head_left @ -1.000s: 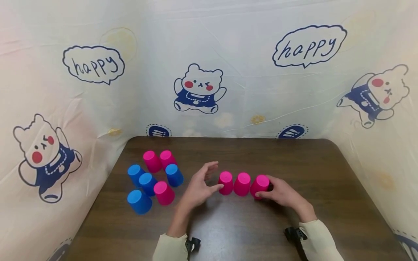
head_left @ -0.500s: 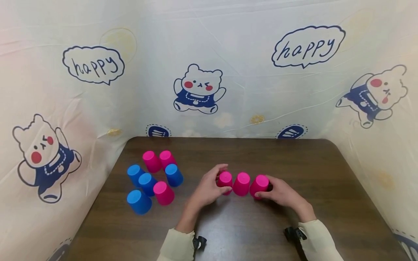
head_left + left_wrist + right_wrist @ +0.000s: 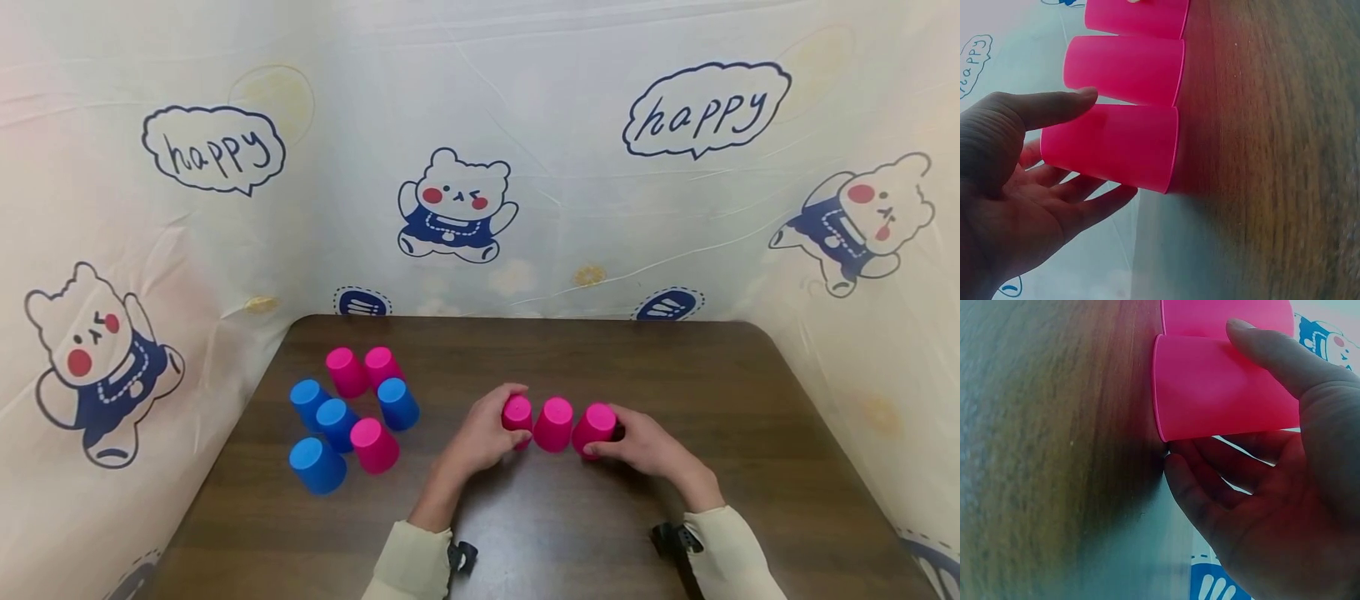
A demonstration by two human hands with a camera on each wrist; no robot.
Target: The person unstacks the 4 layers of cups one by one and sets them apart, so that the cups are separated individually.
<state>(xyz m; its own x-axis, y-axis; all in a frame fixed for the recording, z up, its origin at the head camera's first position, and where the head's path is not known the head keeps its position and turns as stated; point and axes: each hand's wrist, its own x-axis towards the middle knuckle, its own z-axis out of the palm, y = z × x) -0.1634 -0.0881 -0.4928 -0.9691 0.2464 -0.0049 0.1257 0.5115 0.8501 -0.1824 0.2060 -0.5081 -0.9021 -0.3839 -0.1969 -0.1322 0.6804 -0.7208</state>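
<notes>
Three pink cups stand upside down in a row, rims on the wooden table. My left hand (image 3: 483, 433) holds the left pink cup (image 3: 1116, 147), its thumb along the near side and its fingers round the outer side. The middle pink cup (image 3: 553, 425) stands between the other two, touched by neither hand. At the row's right end, my right hand (image 3: 648, 442) holds the right pink cup (image 3: 1222, 390), thumb on its near side, fingers behind. In the left wrist view the left and middle cups nearly meet at their rims.
On the table's left side several more upturned cups stand in a loose group, blue cups (image 3: 318, 467) among pink cups (image 3: 374, 447). The brown table (image 3: 555, 533) backs onto a pale printed curtain (image 3: 570, 167), which also hangs at both sides.
My left hand has moved right, from beside the left pink cup to around it. My right hand stays on the right pink cup, and the cups keep their places.
</notes>
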